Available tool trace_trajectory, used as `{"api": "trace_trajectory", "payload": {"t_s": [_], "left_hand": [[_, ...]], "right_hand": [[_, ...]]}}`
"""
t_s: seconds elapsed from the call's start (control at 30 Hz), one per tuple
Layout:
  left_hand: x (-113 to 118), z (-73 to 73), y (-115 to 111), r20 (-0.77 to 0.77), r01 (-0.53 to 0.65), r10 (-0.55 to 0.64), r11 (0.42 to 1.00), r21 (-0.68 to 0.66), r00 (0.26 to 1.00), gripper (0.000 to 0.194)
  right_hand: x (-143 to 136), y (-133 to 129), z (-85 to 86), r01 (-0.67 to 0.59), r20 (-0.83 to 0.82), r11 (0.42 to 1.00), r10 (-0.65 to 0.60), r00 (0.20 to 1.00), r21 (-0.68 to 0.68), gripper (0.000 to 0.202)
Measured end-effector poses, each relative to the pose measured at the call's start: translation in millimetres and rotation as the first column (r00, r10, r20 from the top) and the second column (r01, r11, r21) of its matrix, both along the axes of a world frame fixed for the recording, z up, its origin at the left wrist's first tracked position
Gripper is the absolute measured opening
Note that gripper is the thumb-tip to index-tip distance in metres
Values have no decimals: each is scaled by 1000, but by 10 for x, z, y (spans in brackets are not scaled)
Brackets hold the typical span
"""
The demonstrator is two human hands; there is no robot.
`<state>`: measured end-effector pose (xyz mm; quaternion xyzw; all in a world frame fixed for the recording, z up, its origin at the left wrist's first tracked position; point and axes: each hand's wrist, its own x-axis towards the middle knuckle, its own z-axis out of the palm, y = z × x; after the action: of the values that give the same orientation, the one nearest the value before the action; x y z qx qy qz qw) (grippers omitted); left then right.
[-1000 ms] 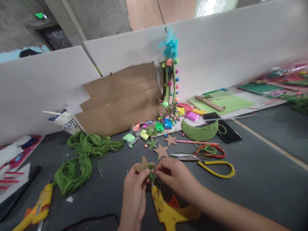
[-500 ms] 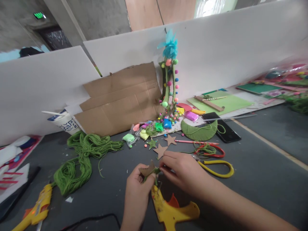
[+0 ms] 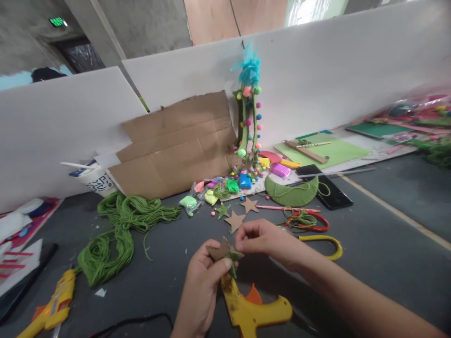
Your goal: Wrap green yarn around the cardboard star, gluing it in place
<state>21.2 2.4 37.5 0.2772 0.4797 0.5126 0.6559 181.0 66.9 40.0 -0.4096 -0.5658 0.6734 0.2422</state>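
Note:
A cardboard star (image 3: 220,252), partly wrapped in green yarn, is pinched between the thumb and fingers of my left hand (image 3: 204,281). My right hand (image 3: 262,239) is closed beside the star's upper right, its thumb and fingertips pressed together; whatever they grip is too small to make out. Just below the star lies a yellow glue gun (image 3: 253,312) with an orange trigger. Beyond my hands are two plain cardboard stars (image 3: 235,221) and a green-covered star (image 3: 222,211).
Green yarn skeins (image 3: 105,256) and another glue gun (image 3: 58,300) lie left. Scissors with yellow handles (image 3: 336,246), red-handled scissors (image 3: 326,221), a green crescent (image 3: 292,192) and a phone (image 3: 333,192) are right. A pompom-trimmed stand (image 3: 248,122) rises behind.
The star has turned so that more of its cardboard points and green wrapping show. My right hand has lifted slightly, and its fingers have curled more.

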Motion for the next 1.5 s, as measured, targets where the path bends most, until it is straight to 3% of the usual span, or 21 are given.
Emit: {"api": "trace_trajectory", "payload": {"t_s": [0.13,0.23,0.33,0.43,0.57,0.67,0.8,1.07,1.1,1.27,1.5], "left_hand": [[14,-29,0,12,-33,32,999,32,999,12],[24,-34,9,15,-57,56,997,53,998,14],[26,-25,17,75,-45,41,997,59,996,14],[20,-25,28,110,-57,51,997,43,993,10],[2,-59,54,48,-145,145,989,0,988,9],[-12,-86,67,-7,-186,186,983,13,983,9],[-25,-112,68,-102,-213,218,975,57,971,10],[-43,-90,33,-312,-122,152,986,115,938,8],[-38,-69,29,-326,-105,136,988,112,936,8],[1,37,13,-331,-74,98,994,85,938,10],[10,57,12,10,1,-1,1000,-20,1000,13]], "right_hand": [[-26,-7,-73,-5,-98,976,-17,995,-217,19],[-43,-18,-100,-82,-168,946,30,985,-315,17],[-64,-27,-129,-156,-213,930,87,973,-333,17],[-96,-46,-167,-149,-188,944,96,977,-293,16],[-151,-106,-187,-8,-46,993,2,999,-116,14],[-187,-171,-132,85,75,985,-98,992,152,8],[-188,-253,4,39,189,887,-141,972,459,11],[-62,-269,163,-161,364,691,-156,918,704,13],[-46,-252,181,-157,361,696,-157,919,701,13],[3,-129,217,-30,253,856,-119,960,516,11],[9,-22,60,10,51,993,-17,999,121,12]]}}
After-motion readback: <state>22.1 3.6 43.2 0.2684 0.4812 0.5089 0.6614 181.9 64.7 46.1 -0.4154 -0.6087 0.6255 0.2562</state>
